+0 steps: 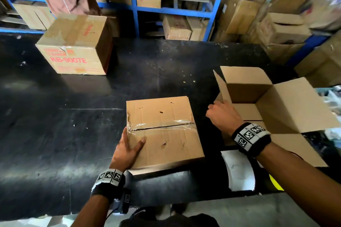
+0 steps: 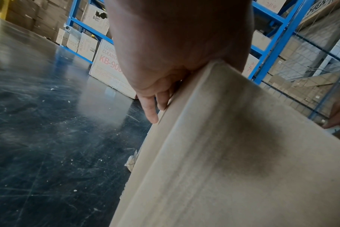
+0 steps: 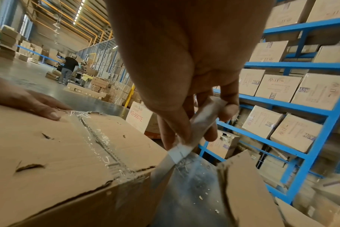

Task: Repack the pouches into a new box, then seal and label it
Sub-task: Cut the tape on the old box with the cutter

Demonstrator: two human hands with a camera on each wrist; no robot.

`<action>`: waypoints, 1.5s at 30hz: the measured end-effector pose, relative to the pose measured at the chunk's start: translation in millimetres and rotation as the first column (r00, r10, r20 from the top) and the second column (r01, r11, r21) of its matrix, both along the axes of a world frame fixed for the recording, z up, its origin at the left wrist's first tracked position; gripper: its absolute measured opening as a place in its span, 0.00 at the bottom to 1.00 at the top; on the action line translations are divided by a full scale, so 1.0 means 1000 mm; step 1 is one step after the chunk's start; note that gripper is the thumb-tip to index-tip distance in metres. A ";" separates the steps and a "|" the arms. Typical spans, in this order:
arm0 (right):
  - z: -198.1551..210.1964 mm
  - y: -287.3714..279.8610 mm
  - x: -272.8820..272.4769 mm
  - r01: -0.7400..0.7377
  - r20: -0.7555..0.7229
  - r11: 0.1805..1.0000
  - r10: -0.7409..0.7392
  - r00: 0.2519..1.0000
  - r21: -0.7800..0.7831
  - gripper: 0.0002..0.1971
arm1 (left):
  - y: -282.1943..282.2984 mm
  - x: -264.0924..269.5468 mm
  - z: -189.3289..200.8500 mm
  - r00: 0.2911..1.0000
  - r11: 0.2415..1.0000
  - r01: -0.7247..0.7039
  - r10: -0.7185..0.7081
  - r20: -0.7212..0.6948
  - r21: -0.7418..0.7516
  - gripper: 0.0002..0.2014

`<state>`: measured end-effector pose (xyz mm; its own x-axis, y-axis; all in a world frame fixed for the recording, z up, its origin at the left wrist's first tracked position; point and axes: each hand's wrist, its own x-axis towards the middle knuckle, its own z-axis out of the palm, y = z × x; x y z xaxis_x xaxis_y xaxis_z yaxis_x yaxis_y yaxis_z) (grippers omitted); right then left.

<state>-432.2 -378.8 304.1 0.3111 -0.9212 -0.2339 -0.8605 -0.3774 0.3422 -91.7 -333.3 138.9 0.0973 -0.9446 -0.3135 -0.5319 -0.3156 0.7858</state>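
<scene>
Here, the left hand lies flat, steadying a worn, taped-shut brown cardboard box on the black desk. The right hand grips a silver box-cutter knife beside its seam; the blade could slip and slice hidden pouches. An open new cardboard box waits to the right.

So the tabletop is black, shiny and pretty scuffed up, with scratches and little pale crumbs scattered all over. Right at the near middle sits a beat-up taped box with small tears in its top. Just to its right is an open box, flaps spread out, close to the taped one but whether they touch I can't tell. Over at the far left there's a bigger closed box with red print, well apart from the other two. A curved white sheet lies at the near right edge.
</scene>
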 end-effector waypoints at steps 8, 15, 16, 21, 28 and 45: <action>-0.026 0.033 0.011 0.311 0.387 0.950 -0.287 0.876 -0.001 0.17 | -0.012 -0.007 -0.001 0.866 0.904 0.338 -0.190 0.463 -0.261 0.48; -0.065 0.053 0.042 0.485 0.479 0.870 -0.467 0.744 0.095 0.16 | -0.011 -0.013 -0.012 0.801 0.888 0.398 -0.215 0.559 -0.230 0.45; -0.066 0.053 0.044 0.492 0.480 0.866 -0.471 0.740 0.092 0.17 | -0.012 -0.013 -0.012 0.798 0.888 0.400 -0.216 0.563 -0.227 0.45; -0.066 0.055 0.052 0.510 0.511 0.856 -0.477 0.715 0.084 0.17 | -0.010 -0.014 -0.010 0.790 0.890 0.402 -0.218 0.573 -0.215 0.44; -0.060 0.057 0.059 0.524 0.526 0.847 -0.488 0.696 0.092 0.16 | -0.008 -0.015 -0.009 0.792 0.901 0.382 -0.203 0.576 -0.207 0.43; -0.039 0.050 0.043 0.477 0.669 0.871 -0.425 0.610 0.118 0.09 | -0.006 -0.018 -0.005 0.901 0.930 0.252 -0.124 0.416 -0.269 0.46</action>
